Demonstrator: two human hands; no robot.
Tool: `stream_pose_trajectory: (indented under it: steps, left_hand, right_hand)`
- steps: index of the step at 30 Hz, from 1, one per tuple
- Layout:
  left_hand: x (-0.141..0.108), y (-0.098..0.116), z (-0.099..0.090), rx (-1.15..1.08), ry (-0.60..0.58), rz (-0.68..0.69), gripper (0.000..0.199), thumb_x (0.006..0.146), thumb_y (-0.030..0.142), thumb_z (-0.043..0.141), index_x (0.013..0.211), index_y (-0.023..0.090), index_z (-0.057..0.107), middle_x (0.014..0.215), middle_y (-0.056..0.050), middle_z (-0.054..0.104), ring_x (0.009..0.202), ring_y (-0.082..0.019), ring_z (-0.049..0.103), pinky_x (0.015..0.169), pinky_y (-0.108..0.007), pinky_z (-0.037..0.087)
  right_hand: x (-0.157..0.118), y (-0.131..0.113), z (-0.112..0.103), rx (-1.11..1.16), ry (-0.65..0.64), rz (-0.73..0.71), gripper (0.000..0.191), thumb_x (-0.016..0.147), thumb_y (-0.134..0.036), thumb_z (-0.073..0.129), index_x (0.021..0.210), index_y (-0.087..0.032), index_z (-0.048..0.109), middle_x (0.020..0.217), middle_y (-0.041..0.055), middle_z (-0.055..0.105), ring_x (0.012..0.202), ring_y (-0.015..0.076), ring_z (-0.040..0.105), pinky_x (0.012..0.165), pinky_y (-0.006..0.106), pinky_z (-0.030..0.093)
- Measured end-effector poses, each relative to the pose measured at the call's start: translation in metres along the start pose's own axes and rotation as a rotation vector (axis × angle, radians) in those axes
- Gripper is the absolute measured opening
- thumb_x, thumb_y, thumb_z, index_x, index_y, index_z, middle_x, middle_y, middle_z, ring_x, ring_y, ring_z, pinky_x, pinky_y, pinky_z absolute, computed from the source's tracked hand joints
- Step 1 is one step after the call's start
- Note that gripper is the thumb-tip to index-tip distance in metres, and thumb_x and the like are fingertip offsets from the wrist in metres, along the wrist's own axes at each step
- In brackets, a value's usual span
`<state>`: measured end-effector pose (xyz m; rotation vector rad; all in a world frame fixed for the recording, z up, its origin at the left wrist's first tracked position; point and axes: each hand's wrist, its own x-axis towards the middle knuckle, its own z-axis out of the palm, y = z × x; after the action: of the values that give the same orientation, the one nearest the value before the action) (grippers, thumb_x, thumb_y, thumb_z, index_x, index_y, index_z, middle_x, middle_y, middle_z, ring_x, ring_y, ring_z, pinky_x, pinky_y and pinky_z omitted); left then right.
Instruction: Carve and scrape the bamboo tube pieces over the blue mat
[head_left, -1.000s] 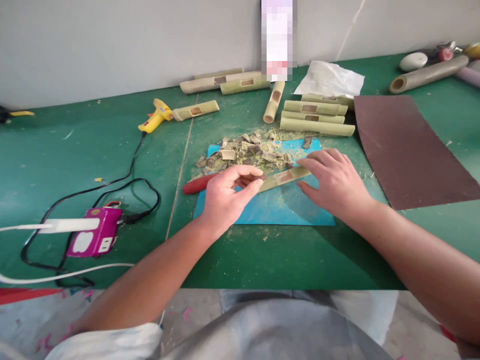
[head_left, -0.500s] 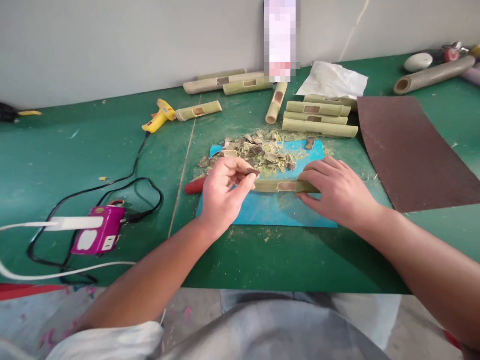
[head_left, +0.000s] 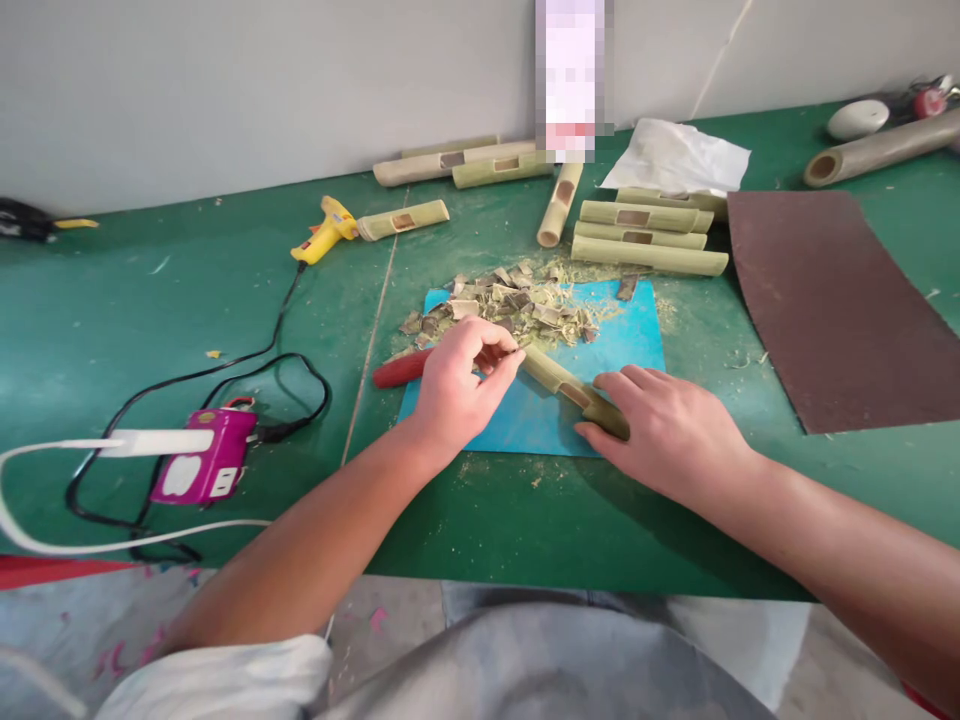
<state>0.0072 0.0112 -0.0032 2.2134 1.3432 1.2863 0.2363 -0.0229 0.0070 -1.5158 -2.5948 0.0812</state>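
Observation:
My right hand point(head_left: 664, 420) grips the near right end of a bamboo tube point(head_left: 555, 375) with a rectangular window cut in its side. The tube slants over a blue mat point(head_left: 517, 430). My left hand point(head_left: 469, 385) is closed in a pinch by the tube's far left end. A small dark chip is between its fingertips, mostly hidden now. A red handle point(head_left: 401, 369) lies just left of that hand, its other end hidden. Behind my hands, bamboo chips and shavings point(head_left: 517, 305) are heaped on the mat.
Several cut bamboo tubes point(head_left: 649, 260) lie at the back right, some under white paper point(head_left: 679, 158). A dark brown sheet point(head_left: 840, 310) is on the right. A yellow glue gun point(head_left: 326, 232) sits at the left, its cord near a purple power adapter point(head_left: 204, 455).
The bamboo tube has swung from level to slanting, its right end coming towards me with my right hand. The chip in my left hand shows less than before.

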Motion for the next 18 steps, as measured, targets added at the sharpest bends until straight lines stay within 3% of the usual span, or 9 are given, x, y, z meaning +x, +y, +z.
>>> stream_pose_trajectory:
  steps: [6, 13, 18]
  left_hand:
    - [-0.0010, -0.0016, 0.0014, -0.012, -0.010, -0.062, 0.007, 0.085, 0.014, 0.063, 0.085, 0.017, 0.057, 0.078, 0.002, 0.060, 0.069, -0.009, 0.056, 0.064, -0.020, 0.048]
    - [-0.0046, -0.0023, 0.0011, -0.130, -0.029, -0.154, 0.005, 0.089, 0.019, 0.059, 0.092, 0.017, 0.056, 0.091, -0.003, 0.068, 0.072, -0.010, 0.064, 0.066, -0.022, 0.052]
    - [-0.0020, -0.0051, 0.0029, -0.077, -0.045, -0.140, 0.006, 0.083, 0.016, 0.064, 0.086, 0.017, 0.060, 0.079, 0.001, 0.065, 0.067, -0.009, 0.061, 0.064, -0.020, 0.051]
  right_hand:
    - [0.0020, 0.0001, -0.0019, 0.048, -0.076, 0.008, 0.028, 0.087, -0.043, 0.053, 0.094, -0.018, 0.065, 0.082, 0.0044, 0.065, 0.069, 0.0172, 0.056, 0.056, 0.030, 0.028]
    - [0.0054, 0.0038, -0.0003, 0.089, -0.049, 0.037, 0.027, 0.088, -0.041, 0.050, 0.096, -0.019, 0.064, 0.082, 0.0026, 0.065, 0.068, 0.0164, 0.057, 0.055, 0.030, 0.028]
    - [0.0059, 0.0059, 0.0001, 0.120, -0.027, 0.050, 0.029, 0.087, -0.040, 0.052, 0.103, -0.020, 0.063, 0.079, 0.0017, 0.068, 0.065, 0.0161, 0.058, 0.053, 0.029, 0.028]
